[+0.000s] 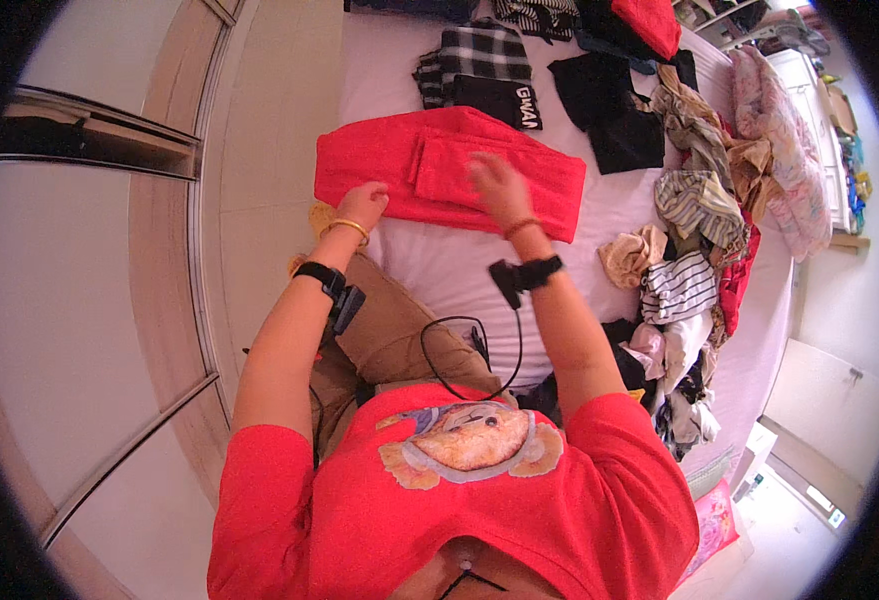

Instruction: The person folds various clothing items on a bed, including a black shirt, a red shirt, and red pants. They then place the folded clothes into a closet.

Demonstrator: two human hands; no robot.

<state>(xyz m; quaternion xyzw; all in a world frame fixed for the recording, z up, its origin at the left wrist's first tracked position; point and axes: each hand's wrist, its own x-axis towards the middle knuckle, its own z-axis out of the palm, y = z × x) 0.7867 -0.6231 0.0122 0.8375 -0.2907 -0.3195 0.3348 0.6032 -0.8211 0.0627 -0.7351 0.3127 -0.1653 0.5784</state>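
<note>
A red garment (379, 157), probably trousers, lies partly folded across the near part of the bed in front of me. A smaller folded section (447, 169) rests on top, right of its middle. My right hand (501, 187) is over that section, slightly blurred, fingers apart and holding nothing. Near the garment's lower left edge is my left hand (364, 204), its fingers curled; whether it pinches the cloth is hidden. A gold bangle circles my left wrist, and both forearms wear black straps with small devices.
Beyond the red garment lie black-and-white checked clothing (484, 49), a black folded piece (492, 97) with white lettering and black garments (612, 105). Rumpled clothes (679, 289) are heaped right, beside a floral quilt (773, 142). A black cable (520, 345) hangs from my right forearm. Sliding wardrobe doors (94, 300) stand left.
</note>
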